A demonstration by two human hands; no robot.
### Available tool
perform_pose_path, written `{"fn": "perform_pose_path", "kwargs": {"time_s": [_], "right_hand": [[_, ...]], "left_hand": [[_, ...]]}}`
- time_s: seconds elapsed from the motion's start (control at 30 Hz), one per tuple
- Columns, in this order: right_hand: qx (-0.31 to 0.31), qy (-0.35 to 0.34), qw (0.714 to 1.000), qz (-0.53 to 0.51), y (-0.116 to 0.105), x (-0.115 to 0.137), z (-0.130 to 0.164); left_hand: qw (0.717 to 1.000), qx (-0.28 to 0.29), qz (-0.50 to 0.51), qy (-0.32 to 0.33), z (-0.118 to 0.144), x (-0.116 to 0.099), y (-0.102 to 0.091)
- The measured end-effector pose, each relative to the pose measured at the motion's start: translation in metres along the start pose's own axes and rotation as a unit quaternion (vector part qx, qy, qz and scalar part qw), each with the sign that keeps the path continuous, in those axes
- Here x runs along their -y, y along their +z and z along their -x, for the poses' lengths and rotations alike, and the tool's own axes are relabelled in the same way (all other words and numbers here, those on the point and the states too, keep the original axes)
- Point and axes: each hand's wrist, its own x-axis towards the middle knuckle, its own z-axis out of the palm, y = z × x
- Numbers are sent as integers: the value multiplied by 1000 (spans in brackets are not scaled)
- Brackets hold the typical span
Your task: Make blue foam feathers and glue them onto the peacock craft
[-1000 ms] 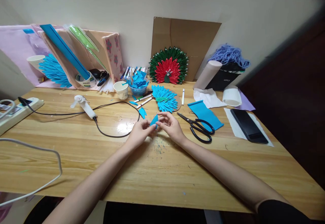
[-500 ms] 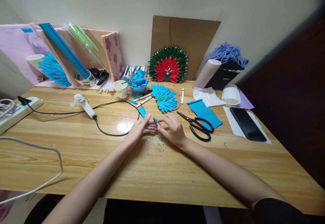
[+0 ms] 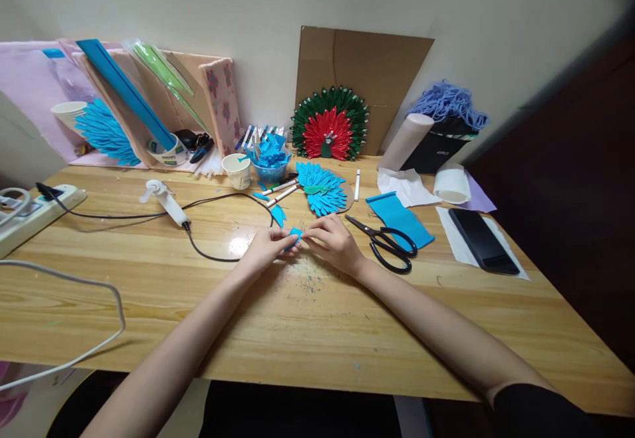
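A small blue craft piece [image 3: 295, 233], foam or paper, is pinched between the thumb and fingers of my left hand [image 3: 265, 250]. My right hand [image 3: 335, 245] meets its right side, with thumb and fingertips closed on the edge. Just beyond my hands lies a peacock shape of layered blue petals [image 3: 321, 190] with a green body, on a cardboard backing. Loose blue petals [image 3: 278, 216] rest behind my left hand. Black-handled scissors [image 3: 391, 246] lie right of my right hand, partly over a blue sheet [image 3: 404, 216].
A glue gun [image 3: 171, 206] and its looping black cord lie to the left. Behind stand a paper cup [image 3: 237, 172] and a tub of blue scraps [image 3: 270, 170]. A red and green peacock [image 3: 330, 127] leans on cardboard [image 3: 364, 61]. A phone [image 3: 483, 241] is at right.
Earlier my left hand was flatter, with a blue tip at my right fingers. Now my left thumb and fingers grip a blue piece, and more of it shows between both hands.
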Motion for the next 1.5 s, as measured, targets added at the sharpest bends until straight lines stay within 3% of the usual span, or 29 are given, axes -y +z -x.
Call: {"fn": "perform_pose_path", "kwargs": {"time_s": [0.2,0.37,0.57,0.67,0.93,1.07,1.17,1.37,1.5], "right_hand": [[15,-11,1000,-20,0,-4,0],[25,76,991,-108,-1,4,-2],[34,230,919,-319,6,6,-1],[21,285,882,-375,8,5,-1],[17,308,865,-396,8,5,-1],[25,303,868,-392,8,6,-2],[15,284,879,-384,6,8,-2],[7,171,951,-259,-2,8,-1],[-13,99,975,-198,-4,6,0]], "left_hand": [[999,-20,-37,30,0,0,-1],[999,-16,-35,36,-1,2,-3],[998,-5,-43,41,-1,2,-2],[997,-2,-56,48,0,2,-1],[988,-18,-132,80,1,5,2],[980,-5,-169,108,-1,8,2],[986,-1,-146,82,-3,7,1],[996,-8,-86,-21,-1,0,-1],[997,13,-66,-50,3,-3,0]]}}
